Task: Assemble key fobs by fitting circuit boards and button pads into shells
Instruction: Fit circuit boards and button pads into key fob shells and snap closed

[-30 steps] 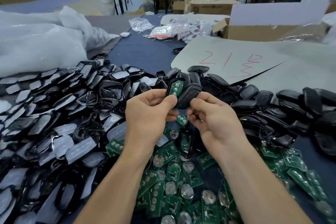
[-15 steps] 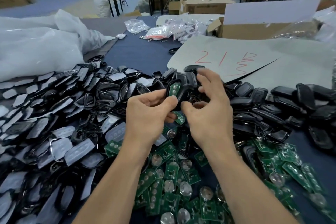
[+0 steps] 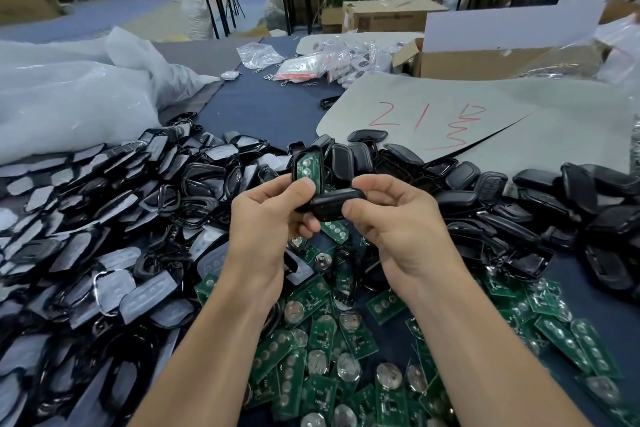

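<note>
We see 2 hands raised above the blue table, close together near the middle of the view. The left hand pinches the lower end of a shell half with thumb and curled fingers. That half stands upright, its open face towards us, with a green circuit board seated inside. The right hand grips a black cover half between thumb and forefinger. This piece lies crosswise just under the upright half, its left end against the left fingers; we cannot tell whether the 2 halves touch.

Under the wrists, loose circuit boards cover the cloth down to the lower edge. A heap of button pads fills the left side out to the frame edge. Black shells are heaped along the right, running to the right edge.

The only bare cloth lies beyond the heaps, a strip between the white plastic bag and the grey sheet marked 21 in red. At its far end lie small clear packets, and a cardboard box stands behind the sheet.
</note>
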